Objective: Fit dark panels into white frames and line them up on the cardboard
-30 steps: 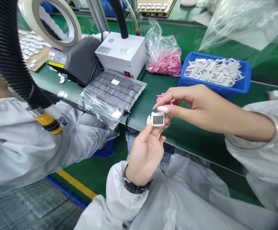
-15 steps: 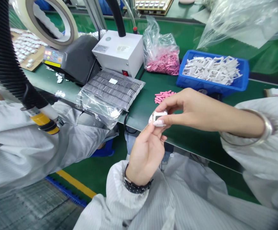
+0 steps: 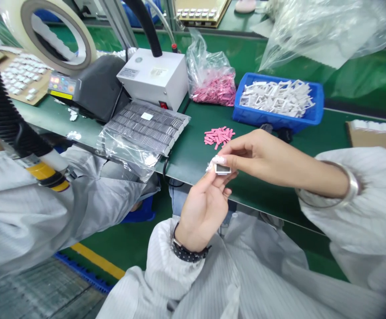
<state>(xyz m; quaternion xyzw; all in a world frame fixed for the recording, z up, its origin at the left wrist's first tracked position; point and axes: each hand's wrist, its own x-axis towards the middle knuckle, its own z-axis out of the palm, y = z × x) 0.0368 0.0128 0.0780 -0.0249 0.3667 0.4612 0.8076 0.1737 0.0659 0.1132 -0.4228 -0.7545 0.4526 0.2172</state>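
My left hand (image 3: 204,208) is raised over the table's front edge and pinches a small white square frame (image 3: 222,169) with a dark centre between its fingertips. My right hand (image 3: 257,155) reaches in from the right, its thumb and forefinger closed on the top of the same frame. A small heap of pink strips (image 3: 218,135) lies on the green table (image 3: 196,155) just behind the hands.
A blue bin (image 3: 275,117) of white frames stands at the back right, beside a clear bag of pink strips (image 3: 211,84). A bagged tray of grey parts (image 3: 146,126), a white box unit (image 3: 153,79) and a ring lamp (image 3: 56,40) stand left. Another person's white sleeve (image 3: 29,208) fills the left.
My right hand came down from behind the frame and closed its fingertips on its top edge. The view shifted, so everything on the table slid left.
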